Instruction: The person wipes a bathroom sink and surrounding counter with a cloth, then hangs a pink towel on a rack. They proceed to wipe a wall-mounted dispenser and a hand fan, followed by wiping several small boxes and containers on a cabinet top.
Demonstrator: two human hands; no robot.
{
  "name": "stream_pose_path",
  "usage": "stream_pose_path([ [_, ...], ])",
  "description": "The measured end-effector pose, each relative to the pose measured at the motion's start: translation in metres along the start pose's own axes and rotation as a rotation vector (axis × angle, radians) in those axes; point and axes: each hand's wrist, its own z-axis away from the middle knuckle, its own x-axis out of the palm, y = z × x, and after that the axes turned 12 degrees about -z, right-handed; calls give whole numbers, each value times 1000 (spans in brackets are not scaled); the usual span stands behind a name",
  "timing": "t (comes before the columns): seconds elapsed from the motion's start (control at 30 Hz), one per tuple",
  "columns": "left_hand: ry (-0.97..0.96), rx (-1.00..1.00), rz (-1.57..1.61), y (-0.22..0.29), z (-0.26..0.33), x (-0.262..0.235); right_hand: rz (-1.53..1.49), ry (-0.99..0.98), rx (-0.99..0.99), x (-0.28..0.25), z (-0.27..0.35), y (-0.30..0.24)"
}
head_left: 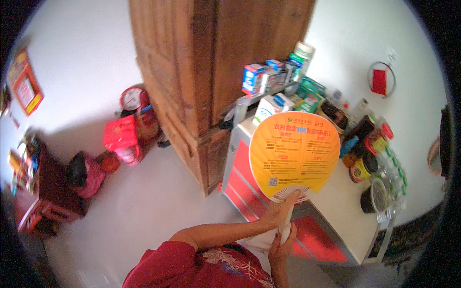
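A round orange-yellow hand fan (294, 151), printed with text, is held upright in front of me. My left hand (280, 212) is closed around the top of its handle, with the thumb against the white ribs at its base. Just below, my right hand (281, 247) is closed on a white cloth (286, 232) at the handle's lower end; its fingers are partly hidden. The fan covers part of the counter behind it.
A pale-topped counter (353, 221) with red doors carries jars, bottles and boxes along its wall side. A tall wooden wardrobe (230, 62) stands beside it. To the left, red bags (121, 134), a pink bin (89, 177) and a dark red cabinet (53, 192) line the wall.
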Motion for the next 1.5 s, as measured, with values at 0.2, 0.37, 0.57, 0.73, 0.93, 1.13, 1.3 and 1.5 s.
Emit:
stream_pose_path([
  [0.2,93,75,203,1,6,-10,-198,-213,-323,-55,6,89],
  [0.37,90,68,154,-28,31,1,572,-68,-595,-28,-41,89],
  [0.57,463,-206,162,-10,56,-34,-360,-366,-125,36,-25,-24],
  [0.73,647,-35,83,-8,65,-111,-310,-671,-27,62,-12,-41],
  [0.93,584,-65,227,7,69,-251,-488,-809,0,125,-36,-33],
  [1.13,451,-152,140,-6,94,-318,-484,-681,-418,234,-64,-148],
  [1.3,384,-276,454,1,100,-335,-122,-629,-917,340,-77,-211],
  [1.5,223,-377,437,23,99,-372,84,-368,-798,388,-137,-234],
])
